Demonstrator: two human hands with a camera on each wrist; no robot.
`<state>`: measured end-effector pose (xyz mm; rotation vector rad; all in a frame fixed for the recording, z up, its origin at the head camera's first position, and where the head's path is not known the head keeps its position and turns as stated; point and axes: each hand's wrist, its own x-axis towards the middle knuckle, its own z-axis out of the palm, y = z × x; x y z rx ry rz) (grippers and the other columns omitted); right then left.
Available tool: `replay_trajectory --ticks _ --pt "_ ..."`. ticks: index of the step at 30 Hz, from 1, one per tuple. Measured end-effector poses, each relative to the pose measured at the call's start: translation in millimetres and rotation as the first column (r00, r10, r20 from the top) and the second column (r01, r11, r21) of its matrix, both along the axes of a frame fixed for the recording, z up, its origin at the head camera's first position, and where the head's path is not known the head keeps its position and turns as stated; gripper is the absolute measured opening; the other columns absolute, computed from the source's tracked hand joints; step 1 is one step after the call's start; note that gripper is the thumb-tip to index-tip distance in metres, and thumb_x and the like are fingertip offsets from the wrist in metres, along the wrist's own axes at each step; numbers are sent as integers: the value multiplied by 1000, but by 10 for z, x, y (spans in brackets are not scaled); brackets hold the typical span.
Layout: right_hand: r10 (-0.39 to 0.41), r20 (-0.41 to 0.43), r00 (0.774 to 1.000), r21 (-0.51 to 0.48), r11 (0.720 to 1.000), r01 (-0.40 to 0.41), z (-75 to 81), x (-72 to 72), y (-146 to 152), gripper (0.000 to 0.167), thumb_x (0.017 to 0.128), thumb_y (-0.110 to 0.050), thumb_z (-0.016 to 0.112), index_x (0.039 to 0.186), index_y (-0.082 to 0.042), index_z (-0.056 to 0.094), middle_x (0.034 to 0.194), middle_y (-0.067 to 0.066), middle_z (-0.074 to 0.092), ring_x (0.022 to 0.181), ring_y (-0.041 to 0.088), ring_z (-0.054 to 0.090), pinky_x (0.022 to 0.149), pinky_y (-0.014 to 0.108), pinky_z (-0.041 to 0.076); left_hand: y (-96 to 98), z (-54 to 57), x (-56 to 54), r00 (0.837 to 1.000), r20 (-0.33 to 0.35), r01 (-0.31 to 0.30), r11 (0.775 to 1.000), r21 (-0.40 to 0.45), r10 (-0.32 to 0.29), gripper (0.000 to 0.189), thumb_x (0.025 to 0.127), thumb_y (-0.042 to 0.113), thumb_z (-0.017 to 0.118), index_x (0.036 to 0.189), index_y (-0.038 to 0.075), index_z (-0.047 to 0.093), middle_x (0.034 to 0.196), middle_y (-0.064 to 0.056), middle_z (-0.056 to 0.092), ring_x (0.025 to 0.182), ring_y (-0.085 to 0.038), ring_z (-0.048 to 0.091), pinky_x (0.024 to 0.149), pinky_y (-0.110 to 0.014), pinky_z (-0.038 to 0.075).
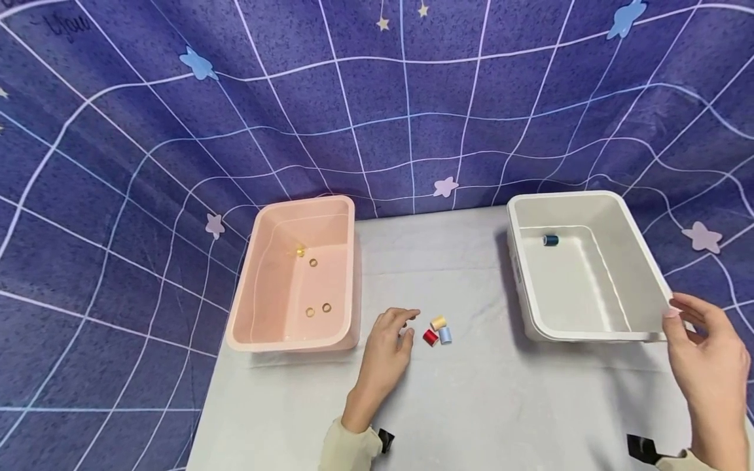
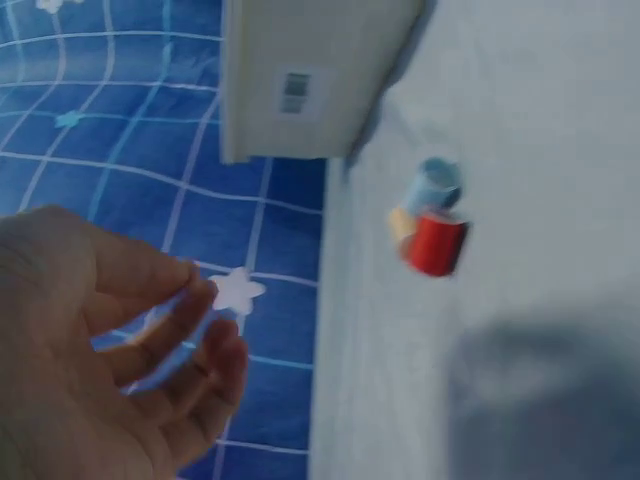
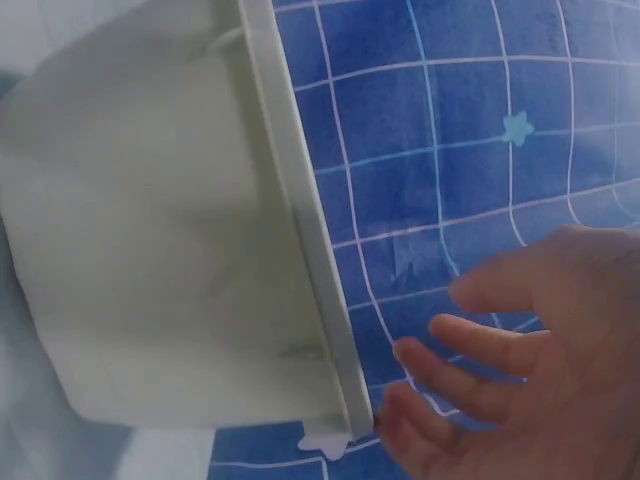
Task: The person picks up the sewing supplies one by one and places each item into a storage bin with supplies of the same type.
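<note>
Three small spools of thread sit close together on the white cloth: a red spool [image 1: 430,337], a yellow spool [image 1: 438,322] and a light blue spool [image 1: 445,335]. Just left of them my left hand [image 1: 385,343] hovers with loosely bent fingers, and the left wrist view shows no thing in its grasp. My right hand [image 1: 709,347] is at the near right corner of the white bin [image 1: 533,320], its fingers relaxed and spread beside the rim. Whether a fingertip touches that rim is hard to tell. Inside this bin lies a dark teal spool [image 1: 550,241].
To the left stands a pink bin [image 1: 351,281] with several small gold-coloured rings [image 1: 326,307] on its floor. A blue curtain [image 1: 377,131] with a grid and stars hangs behind and beside the table [image 1: 471,405].
</note>
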<state>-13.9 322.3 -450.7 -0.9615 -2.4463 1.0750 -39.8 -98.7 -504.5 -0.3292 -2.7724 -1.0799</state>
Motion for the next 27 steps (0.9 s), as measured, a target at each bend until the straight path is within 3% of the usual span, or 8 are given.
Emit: replay_trajectory --ticks 5,10,13,15,18,21,23,27 --pt "-50 58 997 -37 998 53 -36 29 54 49 104 -30 53 153 -25 53 157 11 53 113 -12 55 80 2 36 104 -179 -8 989 139 -50 997 -55 57 34 96 7 69 130 14 72 121 -1 70 104 -18 63 87 -35 54" --pt "-60 83 995 -88 994 67 -85 17 81 54 106 -26 48 160 -20 42 165 13 43 147 25 51 120 33 41 182 -329 -12 979 182 -71 992 -104 89 35 93 9 75 128 11 73 121 -5 70 109 -23 65 86 -39 56" --pt "-31 113 993 -130 990 46 -135 3 135 58 107 -27 47 163 -17 36 167 12 39 139 9 55 104 21 51 213 -411 -16 981 172 -70 988 -140 93 36 91 11 78 127 11 73 120 -5 70 110 -25 65 85 -42 57" --pt "2 97 995 -204 979 18 -180 -4 178 59 107 -24 48 163 -13 35 163 11 47 113 -6 62 83 8 52 225 -460 -18 982 166 -65 984 -165 93 36 91 12 79 126 12 74 119 -4 70 109 -25 65 84 -42 58" --pt "35 -48 998 -411 910 -51 -266 4 249 56 105 -12 51 160 -6 38 124 -5 73 84 -21 55 63 1 49 235 -521 -14 985 149 -54 979 -198 85 36 89 14 81 125 14 76 118 -3 71 107 -24 66 81 -41 58" --pt "6 -188 982 -592 797 -118 -339 27 313 46 103 -1 52 147 -12 52 89 -28 63 72 -16 62 62 7 55 234 -574 -9 989 132 -42 976 -215 72 36 88 14 83 123 17 77 117 -2 72 105 -22 66 79 -39 58" --pt "-20 -243 970 -663 733 -151 -373 44 346 38 101 3 53 131 -20 59 82 -25 68 71 -13 66 61 10 56 233 -598 -8 990 127 -33 975 -221 62 37 88 13 82 124 20 77 117 0 72 104 -22 66 79 -38 58" --pt "-28 -289 957 -711 676 -195 -409 49 379 35 100 6 54 105 -27 65 83 -21 72 73 -9 69 61 13 58 227 -636 -10 993 113 -14 973 -229 41 39 89 10 81 126 21 77 119 0 71 106 -22 65 81 -38 58"
